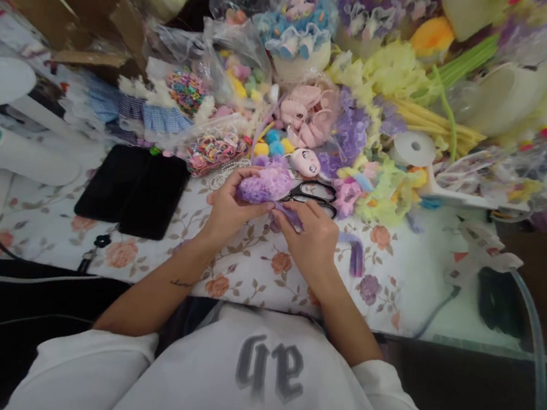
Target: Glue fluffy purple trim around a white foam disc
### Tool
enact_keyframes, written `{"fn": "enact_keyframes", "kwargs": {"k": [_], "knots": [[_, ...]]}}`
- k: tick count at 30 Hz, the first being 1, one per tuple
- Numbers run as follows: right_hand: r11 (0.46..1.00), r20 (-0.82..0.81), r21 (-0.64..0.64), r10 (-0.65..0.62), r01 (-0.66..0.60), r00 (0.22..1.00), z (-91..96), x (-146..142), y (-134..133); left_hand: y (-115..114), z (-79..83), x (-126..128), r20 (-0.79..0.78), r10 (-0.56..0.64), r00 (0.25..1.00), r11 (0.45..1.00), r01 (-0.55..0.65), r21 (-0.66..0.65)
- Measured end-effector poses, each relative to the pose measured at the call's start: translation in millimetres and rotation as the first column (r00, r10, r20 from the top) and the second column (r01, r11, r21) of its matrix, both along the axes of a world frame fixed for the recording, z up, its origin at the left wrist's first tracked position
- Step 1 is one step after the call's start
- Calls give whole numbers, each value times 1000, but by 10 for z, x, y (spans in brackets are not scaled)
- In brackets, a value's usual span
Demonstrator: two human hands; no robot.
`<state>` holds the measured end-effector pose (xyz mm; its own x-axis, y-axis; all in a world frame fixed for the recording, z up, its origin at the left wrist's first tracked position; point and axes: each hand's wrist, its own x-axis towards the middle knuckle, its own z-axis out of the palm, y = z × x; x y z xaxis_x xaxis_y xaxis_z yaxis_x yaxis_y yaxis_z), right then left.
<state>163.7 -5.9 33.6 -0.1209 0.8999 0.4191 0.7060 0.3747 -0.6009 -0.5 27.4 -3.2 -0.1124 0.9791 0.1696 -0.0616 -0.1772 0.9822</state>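
My left hand (234,208) is closed around a ruffled purple piece (267,183), with its thumb pointing towards the right hand. My right hand (311,233) pinches a thin purple strip (293,216) close to the underside of that piece. A purple ribbon (357,256) comes out past the right hand and lies bent on the cloth; whether it is the same strip is hidden. Black-handled scissors (316,189) lie just behind the right hand, their blades covered by the purple piece. Beyond them is a white doll face (305,162).
Two black phones (131,190) lie left on the flowered cloth (245,268). Bagged hair ties (217,150), pink pieces (308,112) and yellow ruffles (396,73) crowd the back. A ribbon spool (414,148) and a glue gun (484,249) with its hose are at right.
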Motion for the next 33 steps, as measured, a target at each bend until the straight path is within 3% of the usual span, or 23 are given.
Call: {"fn": "enact_keyframes", "kwargs": {"k": [7, 14, 22, 27, 33], "knots": [[1000, 28, 20, -8, 7, 1000, 22, 8, -7, 13, -53, -15, 64, -60, 996, 998, 61, -14], [999, -206, 42, -1, 10, 979, 14, 65, 60, -7, -32, -4, 87, -69, 994, 997, 72, -36], [957, -473, -242, 28, -161, 881, 40, 161, 150, -22, -7, 13, 71, -92, 993, 995, 95, -37], [933, -567, -271, 43, -235, 822, 62, 159, 144, -21, -14, 15, 76, -106, 991, 994, 109, -29], [941, -537, -279, 14, -193, 843, 30, 140, 141, -26, -7, 18, 62, -99, 993, 994, 102, -39]]}}
